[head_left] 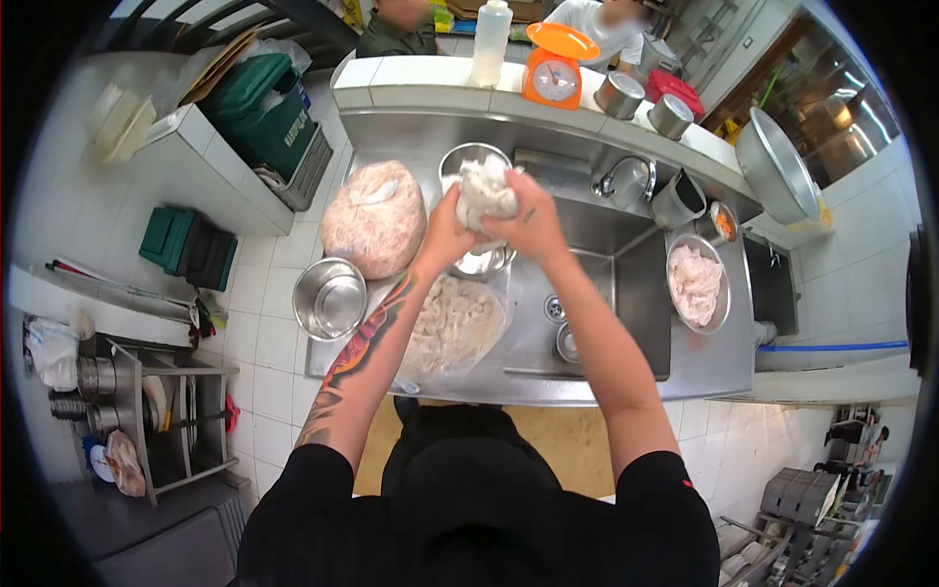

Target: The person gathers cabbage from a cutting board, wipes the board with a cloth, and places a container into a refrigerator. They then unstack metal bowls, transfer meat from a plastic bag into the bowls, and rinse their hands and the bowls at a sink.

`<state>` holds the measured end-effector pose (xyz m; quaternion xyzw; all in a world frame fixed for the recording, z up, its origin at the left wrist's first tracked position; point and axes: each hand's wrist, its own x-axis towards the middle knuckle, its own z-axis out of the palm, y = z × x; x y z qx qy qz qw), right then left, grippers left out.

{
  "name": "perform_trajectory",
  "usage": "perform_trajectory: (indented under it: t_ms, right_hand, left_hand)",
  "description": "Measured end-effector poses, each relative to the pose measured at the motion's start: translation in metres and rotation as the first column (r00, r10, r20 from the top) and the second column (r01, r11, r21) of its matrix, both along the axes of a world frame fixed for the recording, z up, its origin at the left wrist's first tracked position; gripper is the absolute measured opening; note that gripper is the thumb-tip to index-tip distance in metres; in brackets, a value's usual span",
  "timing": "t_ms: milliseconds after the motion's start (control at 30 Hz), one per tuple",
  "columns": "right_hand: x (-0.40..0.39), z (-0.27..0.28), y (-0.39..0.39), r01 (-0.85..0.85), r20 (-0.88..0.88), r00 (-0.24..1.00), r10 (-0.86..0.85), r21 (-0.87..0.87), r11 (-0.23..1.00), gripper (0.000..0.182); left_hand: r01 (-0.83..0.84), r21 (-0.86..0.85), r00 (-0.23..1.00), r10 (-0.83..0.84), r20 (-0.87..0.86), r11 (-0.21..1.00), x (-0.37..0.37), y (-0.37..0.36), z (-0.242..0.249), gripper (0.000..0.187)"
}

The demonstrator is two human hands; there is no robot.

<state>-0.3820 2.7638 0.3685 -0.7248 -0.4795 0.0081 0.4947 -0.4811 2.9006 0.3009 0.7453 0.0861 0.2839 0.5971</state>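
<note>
Both of my hands are wrapped around a clump of wet, whitish pieces (486, 192), perhaps raw meat; the exact kind cannot be made out. My left hand (447, 237) grips it from the left, and my right hand (533, 220) closes on its right side. The clump is held up above the steel counter, in front of a round metal bowl (473, 154). Below my hands a second metal container (486, 262) is partly hidden. Nearer to me lies a clear plastic bag of pale strips (455, 328).
A large bag of pinkish raw meat (372, 220) and a metal bowl (330, 299) sit at left. The sink (626, 293) with its faucet (626, 179) is right, beside a bowl of pale pink meat (696, 284). An orange scale (557, 73) stands on the ledge; two people are beyond.
</note>
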Motion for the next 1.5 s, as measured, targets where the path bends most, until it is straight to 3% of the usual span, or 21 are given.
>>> perform_trajectory:
  t_ms: [100, 167, 200, 267, 300, 333, 433, 500, 567, 700, 800, 867, 1033, 1133, 1200, 1233, 1267, 1300, 1333, 1433, 1500]
  right_hand:
    - [0.006, -0.063, 0.006, 0.043, 0.007, 0.999, -0.043, -0.055, 0.998, 0.061]
    - [0.004, -0.109, 0.004, 0.09, 0.077, 0.994, -0.072, -0.259, 0.962, 0.062]
    - [0.001, -0.123, 0.002, 0.085, 0.072, 0.995, -0.068, -0.26, 0.962, 0.062]
    - [-0.004, -0.14, -0.002, 0.122, 0.218, 0.974, -0.058, -0.293, 0.948, 0.066]
    - [-0.005, -0.138, 0.0, 0.117, 0.211, 0.976, -0.054, -0.295, 0.948, 0.066]
    - [-0.009, -0.13, 0.002, 0.101, 0.156, 0.987, -0.042, -0.39, 0.915, 0.062]
    - [-0.011, -0.126, 0.004, 0.074, 0.155, 0.988, 0.011, -0.529, 0.846, 0.055]
    - [-0.014, -0.138, 0.009, 0.061, 0.202, 0.977, 0.071, -0.579, 0.813, 0.051]
    - [-0.019, -0.165, 0.019, 0.093, 0.256, 0.963, 0.086, -0.611, 0.786, 0.024]
    - [-0.015, -0.177, 0.041, 0.13, 0.237, 0.97, 0.048, -0.678, 0.723, 0.021]
    - [-0.006, -0.162, 0.036, 0.026, 0.101, 0.993, 0.052, -0.646, 0.763, 0.039]
    - [0.011, -0.173, 0.036, 0.022, 0.028, 1.0, -0.007, -0.608, 0.794, 0.055]
    - [0.029, -0.173, 0.057, -0.08, -0.1, 0.995, 0.016, -0.681, 0.728, 0.068]
    - [0.017, -0.123, 0.055, -0.179, -0.128, 0.983, 0.131, -0.823, 0.539, 0.056]
    - [0.005, -0.099, 0.041, -0.009, 0.025, 0.999, 0.045, -0.778, 0.628, 0.048]
    - [0.004, -0.094, 0.037, 0.158, 0.169, 0.984, -0.053, -0.704, 0.692, 0.04]
    - [0.005, -0.103, 0.036, 0.16, 0.173, 0.984, -0.051, -0.706, 0.69, 0.04]
    - [0.008, -0.121, 0.034, 0.13, 0.159, 0.986, -0.045, -0.574, 0.809, 0.033]
    - [0.009, -0.141, 0.032, 0.098, 0.145, 0.989, -0.04, -0.424, 0.901, 0.027]
    - [0.0, -0.175, 0.024, 0.198, 0.149, 0.978, -0.144, -0.476, 0.857, 0.019]
    - [-0.008, -0.157, 0.014, 0.21, 0.116, 0.978, -0.176, -0.46, 0.863, 0.017]
  left_hand:
    - [-0.042, -0.002, 0.993, 0.042, -0.106, 0.999, 0.009, 0.008, -0.064, 0.072]
    - [-0.019, 0.046, 0.976, 0.028, -0.218, 0.999, 0.015, 0.014, -0.103, 0.066]
    - [0.102, 0.177, 0.931, -0.031, -0.364, 0.979, 0.016, 0.019, -0.117, 0.061]
    - [0.11, 0.152, 0.933, -0.05, -0.356, 0.982, 0.015, 0.021, -0.132, 0.057]
    - [0.121, 0.129, 0.937, -0.071, -0.341, 0.984, 0.013, 0.021, -0.136, 0.054]
    - [0.129, 0.079, 0.812, -0.06, -0.58, 0.988, 0.008, 0.025, -0.118, 0.048]
    - [0.251, 0.132, 0.669, -0.074, -0.739, 0.959, 0.002, 0.032, -0.069, 0.044]
    - [0.278, 0.132, 0.664, -0.091, -0.742, 0.952, 0.002, 0.034, -0.06, 0.045]
    - [0.179, 0.069, 0.8, -0.104, -0.59, 0.981, 0.0, 0.032, -0.06, 0.049]
    - [0.107, -0.112, 0.772, -0.154, -0.616, 0.988, -0.002, 0.017, -0.042, 0.055]
    - [0.023, -0.1, 0.762, -0.082, -0.642, 0.995, 0.002, 0.019, -0.06, 0.054]
    - [-0.065, -0.571, 0.884, -0.218, -0.413, 0.819, 0.0, 0.023, -0.077, 0.057]
    - [-0.067, -0.649, 0.958, -0.132, -0.254, 0.758, -0.025, 0.009, -0.08, 0.055]
    - [-0.13, -0.545, 0.946, -0.061, -0.319, 0.829, -0.03, 0.01, -0.085, 0.05]
    - [-0.037, 0.046, 0.878, 0.055, -0.476, 0.998, -0.036, 0.006, -0.06, 0.047]
    - [-0.038, 0.046, 0.88, 0.055, -0.472, 0.998, -0.034, 0.006, -0.06, 0.047]
    - [0.054, 0.282, 0.891, 0.081, -0.448, 0.958, -0.029, 0.005, -0.063, 0.045]
    - [0.138, 0.501, 0.903, 0.099, -0.419, 0.854, -0.025, 0.004, -0.067, 0.042]
    - [0.14, 0.498, 0.903, 0.095, -0.418, 0.856, -0.022, 0.005, -0.08, 0.042]
    - [0.029, 0.711, 0.97, 0.152, -0.19, 0.703, -0.017, 0.004, -0.085, 0.032]
    - [0.012, 0.426, 0.949, 0.124, -0.291, 0.905, -0.03, 0.003, -0.045, 0.022]
